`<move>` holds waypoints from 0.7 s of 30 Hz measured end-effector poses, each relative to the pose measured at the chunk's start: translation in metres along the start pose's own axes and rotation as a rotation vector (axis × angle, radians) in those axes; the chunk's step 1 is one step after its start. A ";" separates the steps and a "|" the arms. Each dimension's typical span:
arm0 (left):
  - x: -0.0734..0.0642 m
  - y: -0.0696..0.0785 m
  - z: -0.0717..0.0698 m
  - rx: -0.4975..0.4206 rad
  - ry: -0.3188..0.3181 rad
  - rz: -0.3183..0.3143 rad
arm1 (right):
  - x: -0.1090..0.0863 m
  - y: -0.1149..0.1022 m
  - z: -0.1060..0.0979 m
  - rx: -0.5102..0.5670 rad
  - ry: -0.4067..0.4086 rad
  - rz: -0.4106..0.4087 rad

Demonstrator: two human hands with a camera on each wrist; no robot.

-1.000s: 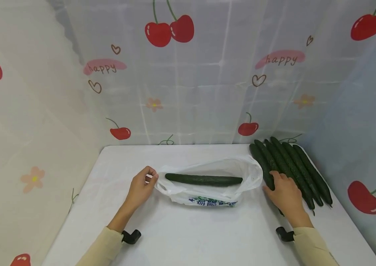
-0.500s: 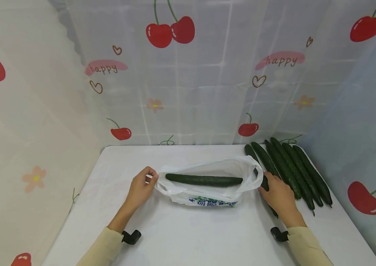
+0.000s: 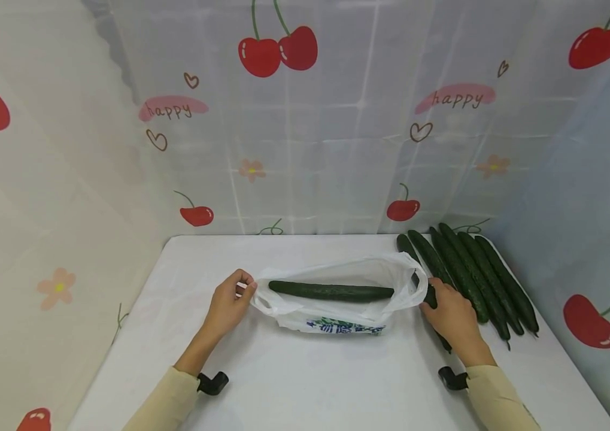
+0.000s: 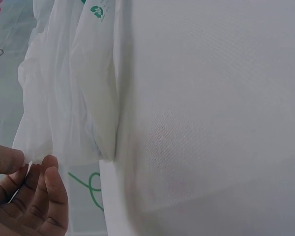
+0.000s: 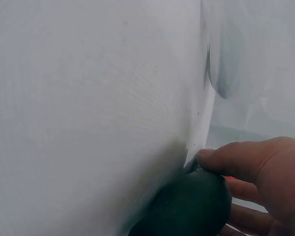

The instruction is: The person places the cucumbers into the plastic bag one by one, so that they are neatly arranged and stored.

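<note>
A white plastic bag (image 3: 294, 318) with blue and green print lies on the table, its mouth spread wide. Inside it a dark green cucumber (image 3: 331, 291) lies lengthwise. My left hand (image 3: 231, 301) pinches the bag's left edge between thumb and fingertips; the left wrist view shows the thin film (image 4: 39, 132) drawn taut there. At the bag's right end, my right hand (image 3: 452, 316) grips another cucumber (image 3: 431, 296), thumb on one side and fingers on the other. The bag's right rim overlaps part of this cucumber, whose near end (image 5: 187, 204) looms large in the right wrist view.
Several more cucumbers (image 3: 474, 272) lie side by side, slanted, at the table's back right. The white table (image 3: 305, 383) meets a cherry-print curtain (image 3: 331, 155) at the back, with similar sheets at both sides.
My right hand has shifted left, sliding the leftmost cucumber away from the row toward the bag, then paused over the last half second. The left hand and the bag have stayed put.
</note>
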State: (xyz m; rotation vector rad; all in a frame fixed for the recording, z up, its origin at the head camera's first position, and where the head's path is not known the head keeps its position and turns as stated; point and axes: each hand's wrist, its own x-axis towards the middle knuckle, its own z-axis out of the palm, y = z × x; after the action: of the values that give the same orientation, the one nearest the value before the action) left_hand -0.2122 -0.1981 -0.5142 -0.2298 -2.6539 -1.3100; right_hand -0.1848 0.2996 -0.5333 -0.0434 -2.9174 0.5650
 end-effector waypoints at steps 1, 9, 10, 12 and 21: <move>0.000 0.000 0.000 -0.002 -0.001 -0.002 | 0.000 0.000 0.000 0.011 0.003 0.003; 0.001 0.000 0.000 -0.002 -0.001 -0.002 | 0.001 0.005 -0.002 0.141 0.106 0.023; 0.001 0.000 0.000 -0.004 0.002 -0.001 | 0.001 0.005 -0.003 0.156 0.127 0.022; 0.002 -0.001 0.000 -0.005 0.005 0.002 | 0.001 0.007 -0.007 0.174 0.171 0.014; 0.003 -0.001 0.001 -0.008 0.011 0.005 | -0.003 0.019 -0.017 0.167 0.221 0.026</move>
State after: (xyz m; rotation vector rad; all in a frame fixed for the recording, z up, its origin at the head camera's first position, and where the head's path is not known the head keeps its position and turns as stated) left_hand -0.2158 -0.1978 -0.5152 -0.2293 -2.6381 -1.3163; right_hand -0.1792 0.3236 -0.5250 -0.1151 -2.6512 0.7550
